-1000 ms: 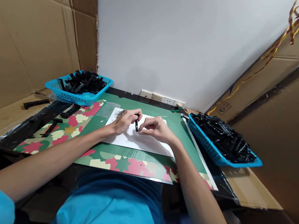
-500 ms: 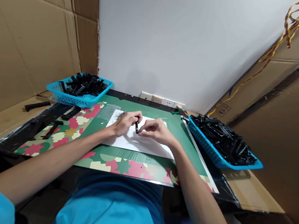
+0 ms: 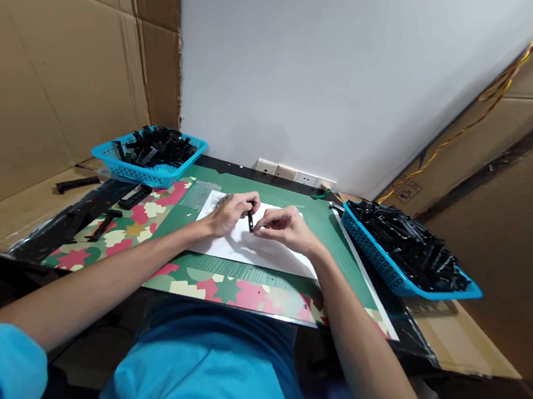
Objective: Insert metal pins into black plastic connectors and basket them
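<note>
My left hand point(image 3: 229, 216) is closed around a narrow black plastic part point(image 3: 250, 220), which points down and slightly toward me over a sheet of white paper point(image 3: 257, 257). At the lower end of that part, the thumb and fingers of my right hand point(image 3: 288, 229) are pinched together. Whatever lies in this pinch is too small or hidden to make out. Just behind my left hand, a pile of tiny dark pieces point(image 3: 219, 201) rests on the paper's far left corner.
A blue basket point(image 3: 141, 174) of black parts stands at the back left, another blue basket point(image 3: 377, 264) at the right. Several loose black parts point(image 3: 105, 225) lie on the left side. A clear plastic bag point(image 3: 199, 197) is on the green mat point(image 3: 175, 219). Cardboard walls flank the table.
The camera view has shifted a little, so everything sits slightly further right and higher. Both hands keep nearly the same pose at the black plastic part.
</note>
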`<action>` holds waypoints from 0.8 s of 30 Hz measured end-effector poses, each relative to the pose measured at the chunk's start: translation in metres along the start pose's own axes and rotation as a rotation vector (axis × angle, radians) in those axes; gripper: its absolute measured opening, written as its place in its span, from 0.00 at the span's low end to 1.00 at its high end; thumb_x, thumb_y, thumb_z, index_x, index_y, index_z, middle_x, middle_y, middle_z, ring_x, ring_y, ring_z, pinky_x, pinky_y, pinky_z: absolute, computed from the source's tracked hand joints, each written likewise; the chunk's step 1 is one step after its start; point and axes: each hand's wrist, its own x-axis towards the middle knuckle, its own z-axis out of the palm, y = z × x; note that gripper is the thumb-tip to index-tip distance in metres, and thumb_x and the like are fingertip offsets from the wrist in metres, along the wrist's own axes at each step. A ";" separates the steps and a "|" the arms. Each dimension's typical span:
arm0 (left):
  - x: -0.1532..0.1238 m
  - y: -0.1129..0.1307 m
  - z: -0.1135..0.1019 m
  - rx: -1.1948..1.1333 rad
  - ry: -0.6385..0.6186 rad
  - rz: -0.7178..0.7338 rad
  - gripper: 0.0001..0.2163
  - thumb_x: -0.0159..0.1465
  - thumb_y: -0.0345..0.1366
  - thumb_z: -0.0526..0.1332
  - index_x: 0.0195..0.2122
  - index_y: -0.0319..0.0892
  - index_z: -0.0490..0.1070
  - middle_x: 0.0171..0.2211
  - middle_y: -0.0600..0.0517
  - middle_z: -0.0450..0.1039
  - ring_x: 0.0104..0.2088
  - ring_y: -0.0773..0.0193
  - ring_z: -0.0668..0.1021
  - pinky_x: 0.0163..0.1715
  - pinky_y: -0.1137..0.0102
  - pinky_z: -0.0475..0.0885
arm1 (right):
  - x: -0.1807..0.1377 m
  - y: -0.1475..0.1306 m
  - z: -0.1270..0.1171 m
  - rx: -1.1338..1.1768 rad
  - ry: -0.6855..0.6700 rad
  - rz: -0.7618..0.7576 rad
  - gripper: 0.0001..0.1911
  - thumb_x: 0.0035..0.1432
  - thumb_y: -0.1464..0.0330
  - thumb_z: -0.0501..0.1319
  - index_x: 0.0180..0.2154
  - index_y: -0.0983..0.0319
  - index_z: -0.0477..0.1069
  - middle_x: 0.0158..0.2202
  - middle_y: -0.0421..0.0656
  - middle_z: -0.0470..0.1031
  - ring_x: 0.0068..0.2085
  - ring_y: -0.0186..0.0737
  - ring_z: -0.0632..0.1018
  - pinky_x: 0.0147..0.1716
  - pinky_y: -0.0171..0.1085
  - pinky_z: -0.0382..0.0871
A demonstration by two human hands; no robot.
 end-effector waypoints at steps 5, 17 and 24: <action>-0.001 0.002 -0.001 -0.016 -0.019 0.004 0.08 0.69 0.39 0.52 0.35 0.43 0.65 0.29 0.55 0.63 0.29 0.64 0.63 0.31 0.66 0.60 | 0.002 0.000 0.001 0.017 -0.009 0.006 0.16 0.57 0.57 0.77 0.39 0.63 0.88 0.35 0.46 0.83 0.33 0.38 0.76 0.33 0.38 0.68; -0.001 0.008 0.000 0.020 -0.043 -0.016 0.08 0.68 0.39 0.51 0.34 0.43 0.64 0.30 0.54 0.65 0.30 0.63 0.66 0.32 0.66 0.61 | 0.001 -0.003 0.007 -0.076 -0.037 0.027 0.14 0.60 0.59 0.74 0.40 0.65 0.86 0.36 0.47 0.84 0.34 0.39 0.76 0.34 0.37 0.68; -0.001 0.007 -0.001 0.088 0.002 -0.014 0.09 0.68 0.40 0.51 0.35 0.44 0.66 0.30 0.53 0.65 0.31 0.61 0.66 0.32 0.66 0.62 | 0.002 -0.004 0.007 -0.130 -0.010 0.023 0.14 0.60 0.59 0.73 0.39 0.63 0.85 0.34 0.45 0.81 0.32 0.37 0.72 0.31 0.37 0.64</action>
